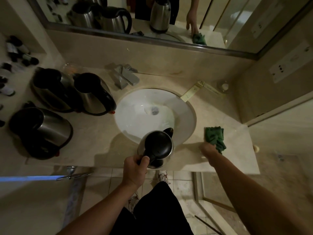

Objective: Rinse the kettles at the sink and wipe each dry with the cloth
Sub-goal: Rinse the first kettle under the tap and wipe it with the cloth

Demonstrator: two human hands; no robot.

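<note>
My left hand point(134, 168) grips the black handle of a steel kettle point(156, 146) with a black lid, which stands upright at the front rim of the white sink point(135, 122). My right hand point(208, 148) reaches onto the counter right of the sink, its fingers on the near edge of a crumpled green cloth point(215, 137); whether they pinch it is hidden. Three more steel kettles stand on the counter at the left: one at the back left point(52, 89), one beside it point(94, 95), one nearer me point(42, 131).
A chrome faucet point(126, 76) sits behind the sink. Small dark bottles point(17, 53) line a shelf at far left. A paper strip point(194, 90) and a small glass point(223, 86) lie at the back right. A mirror point(152, 19) runs along the wall above.
</note>
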